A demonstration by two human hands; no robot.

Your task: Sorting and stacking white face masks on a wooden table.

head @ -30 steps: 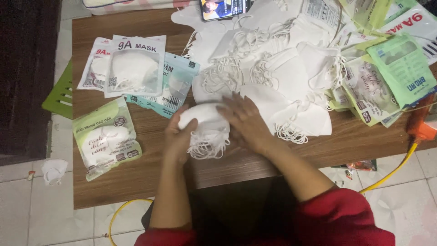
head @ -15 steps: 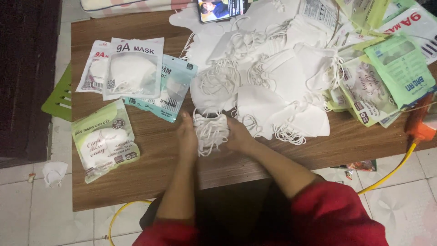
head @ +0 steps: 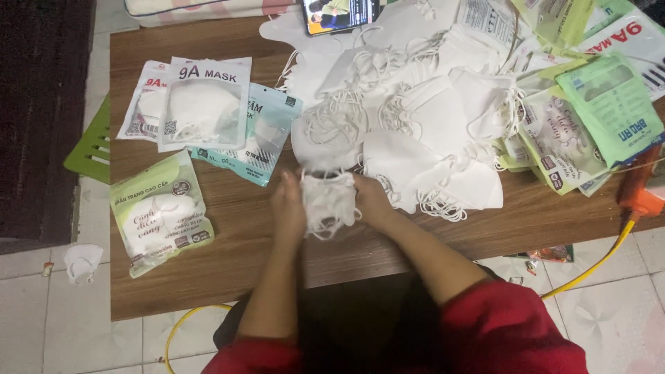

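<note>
Both hands press a small stack of white face masks [head: 327, 201] between them, upright on edge, just above the brown wooden table [head: 228, 270]. My left hand [head: 287, 206] grips the stack's left side and my right hand [head: 372, 201] grips its right side. Ear loops hang from the bottom of the stack. Directly behind the hands lies a big loose pile of white masks [head: 422, 118] with tangled loops.
Filled mask packets [head: 205, 104] lie at the table's left, with a pale green packet [head: 161, 213] nearer the front. Green empty packets [head: 596, 118] are heaped at the right. A phone [head: 341, 14] lies at the far edge. An orange plug [head: 637, 194] with yellow cable hangs at the right edge. One mask [head: 82, 262] lies on the floor.
The hands gathered masks that lay flat near the pile, pulled them toward the table's front and squeezed them upright into a tight stack.
</note>
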